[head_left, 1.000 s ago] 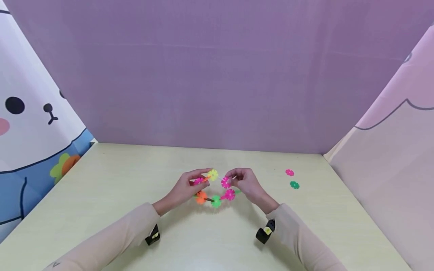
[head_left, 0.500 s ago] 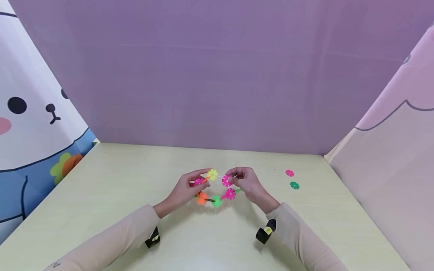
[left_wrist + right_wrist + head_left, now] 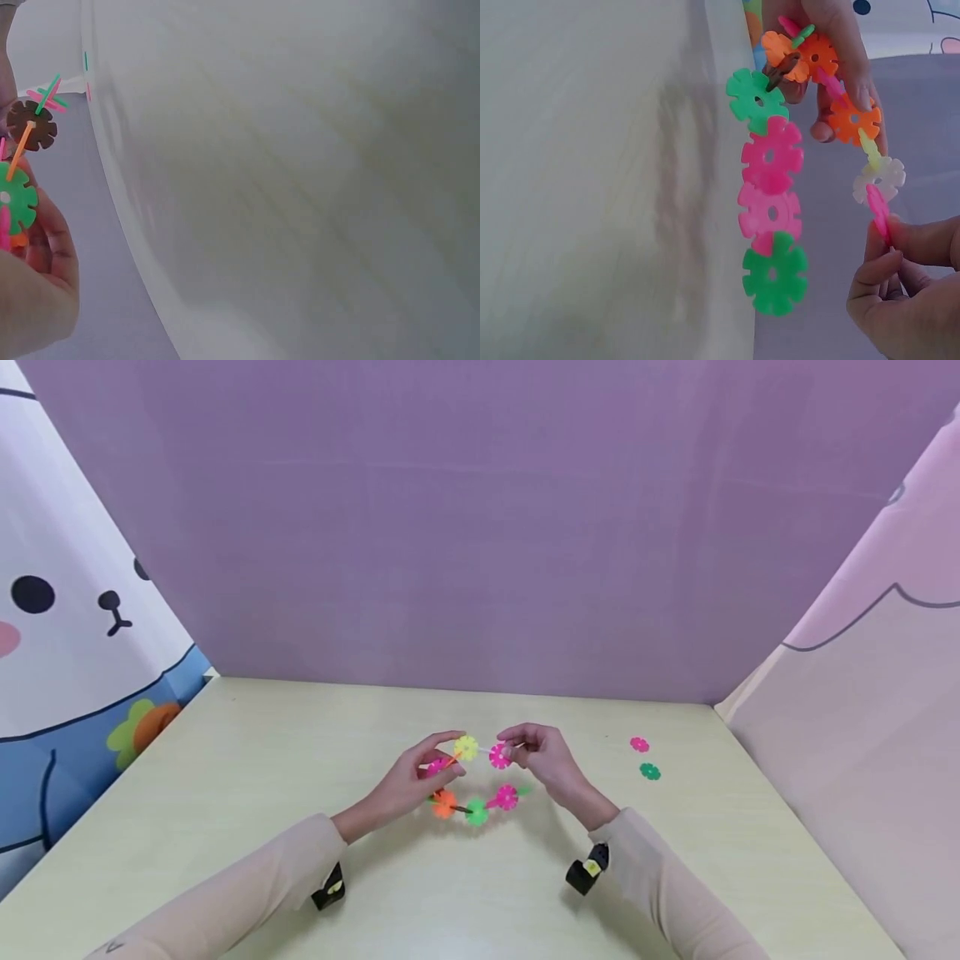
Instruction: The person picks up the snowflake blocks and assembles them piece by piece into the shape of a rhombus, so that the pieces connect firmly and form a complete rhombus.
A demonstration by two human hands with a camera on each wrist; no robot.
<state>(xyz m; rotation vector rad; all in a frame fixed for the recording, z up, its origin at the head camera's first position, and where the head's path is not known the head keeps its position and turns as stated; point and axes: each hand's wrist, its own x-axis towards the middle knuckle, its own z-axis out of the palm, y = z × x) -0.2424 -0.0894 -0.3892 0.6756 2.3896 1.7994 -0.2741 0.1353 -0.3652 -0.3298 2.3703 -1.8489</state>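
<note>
A chain of interlocking snowflake discs point(image 3: 477, 812) in several bright colours hangs between both hands, held above the table. My left hand point(image 3: 408, 777) grips it near an orange disc point(image 3: 855, 120), with thumb and fingers around that stretch. My right hand point(image 3: 551, 768) pinches a pink disc point(image 3: 879, 216) at one end, joined to a white disc point(image 3: 880, 180). The other end, a green disc point(image 3: 775, 274), dangles free below the right hand in the right wrist view. In the left wrist view a brown disc point(image 3: 32, 125) and a green disc point(image 3: 19, 199) show beside the left hand.
Two loose discs, one pink point(image 3: 639, 744) and one green point(image 3: 649, 772), lie on the pale table point(image 3: 720, 843) to the right. A purple panel point(image 3: 480, 527) stands behind it. Printed cloths point(image 3: 67, 652) flank both sides.
The right hand has risen slightly with the pink disc, and the left hand has shifted a little left. The chain's free end hangs slightly lower, farther from the right hand.
</note>
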